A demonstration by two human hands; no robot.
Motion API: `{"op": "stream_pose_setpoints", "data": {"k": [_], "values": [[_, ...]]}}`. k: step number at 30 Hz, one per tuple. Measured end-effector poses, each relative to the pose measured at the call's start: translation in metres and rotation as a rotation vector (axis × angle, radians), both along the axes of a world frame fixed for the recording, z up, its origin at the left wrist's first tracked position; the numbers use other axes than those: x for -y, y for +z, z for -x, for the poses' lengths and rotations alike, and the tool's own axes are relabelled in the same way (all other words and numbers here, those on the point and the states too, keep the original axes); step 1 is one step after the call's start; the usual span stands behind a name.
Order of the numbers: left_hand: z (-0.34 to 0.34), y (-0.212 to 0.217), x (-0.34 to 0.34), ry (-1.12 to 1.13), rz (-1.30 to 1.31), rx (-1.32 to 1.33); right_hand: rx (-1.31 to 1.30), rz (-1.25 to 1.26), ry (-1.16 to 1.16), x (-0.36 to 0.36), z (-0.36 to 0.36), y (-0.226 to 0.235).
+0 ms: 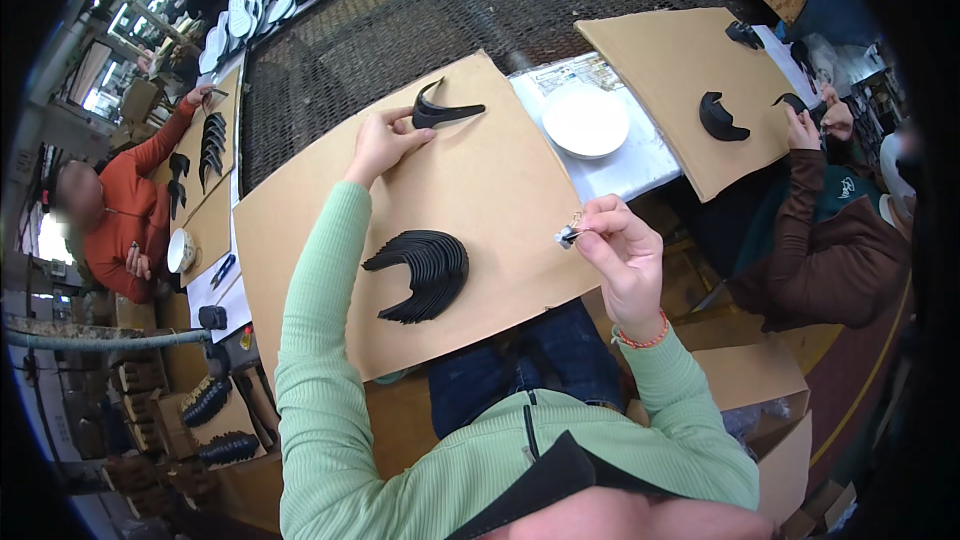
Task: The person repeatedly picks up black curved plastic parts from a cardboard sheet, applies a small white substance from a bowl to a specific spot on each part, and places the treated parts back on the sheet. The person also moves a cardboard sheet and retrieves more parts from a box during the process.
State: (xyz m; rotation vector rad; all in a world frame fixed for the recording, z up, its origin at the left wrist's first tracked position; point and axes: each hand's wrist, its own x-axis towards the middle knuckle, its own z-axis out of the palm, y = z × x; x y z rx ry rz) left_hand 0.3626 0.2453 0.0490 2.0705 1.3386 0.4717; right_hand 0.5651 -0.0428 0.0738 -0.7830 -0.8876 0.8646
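While left fingers [410, 141] pinch a curved black piece [433, 115], the small object [565, 237] pinched between right fingers [603, 251] probably wants light handling.

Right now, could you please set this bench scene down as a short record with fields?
Left hand: holds a black curved piece at its left end
Left hand position: far part of the cardboard sheet
Right hand: pinches a small object, too small to identify
Stack: nested black curved pieces on the cardboard, hollow side facing left
Dish: white, round, just right of the cardboard
Beyond: dark mesh surface
Nearby people: one in orange-red at left, one in brown sleeves at right
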Motion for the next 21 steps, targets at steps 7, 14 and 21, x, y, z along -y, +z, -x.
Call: {"op": "stream_pose_setpoints", "data": {"k": [7, 14, 21], "values": [[-0.050, 0.004, 0.006, -0.072, -0.082, -0.088, 0.009, 0.022, -0.058, 0.004, -0.006, 0.003], [-0.050, 0.004, 0.001, -0.082, -0.045, -0.079, 0.007, 0.026, -0.050, 0.006, -0.006, 0.004], [-0.042, 0.011, 0.014, -0.095, -0.140, -0.016, 0.060, 0.005, -0.060, 0.006, -0.005, 0.006]]}}
